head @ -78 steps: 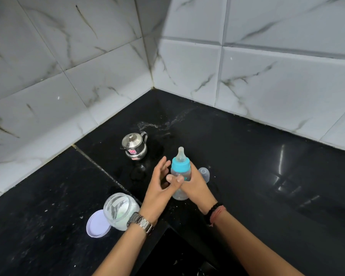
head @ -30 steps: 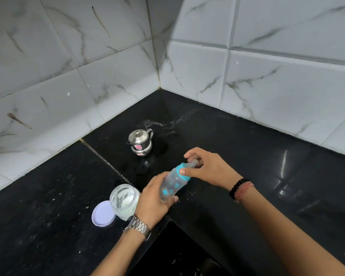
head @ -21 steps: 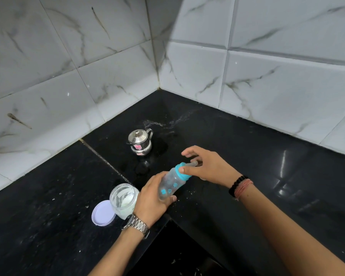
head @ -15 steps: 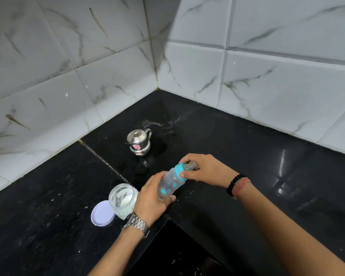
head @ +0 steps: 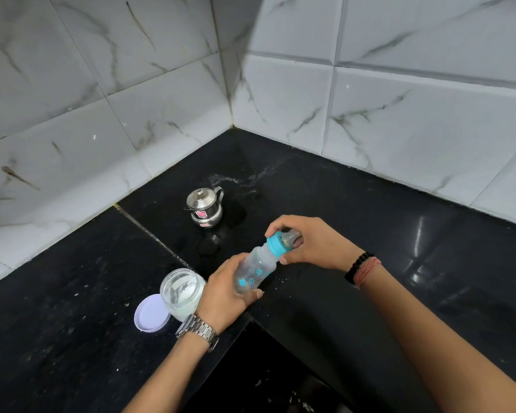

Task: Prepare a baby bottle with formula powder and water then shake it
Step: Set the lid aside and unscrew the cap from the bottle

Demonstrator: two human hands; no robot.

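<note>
Two walls: white marble-look tiles (head: 399,120) meet in a corner behind the work surface
Counter: a black polished stone countertop (head: 370,234) fills the lower frame, with a seam running diagonally across its left part and pale specks scattered over it
Left hand: the left hand (head: 224,290), a metal watch (head: 197,330) on its wrist, wraps its fingers round the lower body of the bottle
Right hand: the right hand (head: 313,242), with a black bead bracelet (head: 358,266) and a reddish thread at the wrist, curls its fingers and thumb round the blue collar and teat end
Baby bottle: a clear baby bottle (head: 255,271) with small blue prints is held above the counter between both hands, tilted with its teat pointing up and to the right; how much it holds cannot be told
Collar: a turquoise screw ring (head: 276,245) sits on the neck, partly covered by the right hand
Jar: an open clear jar (head: 181,292) with white powder on its walls stands just left of the left hand
Steel pot: a small lidded steel pot (head: 204,207) with a handle stands farther back, well apart from the hands
Lid: a pale round lid (head: 151,313) lies flat on the counter, touching the jar's left side
</note>
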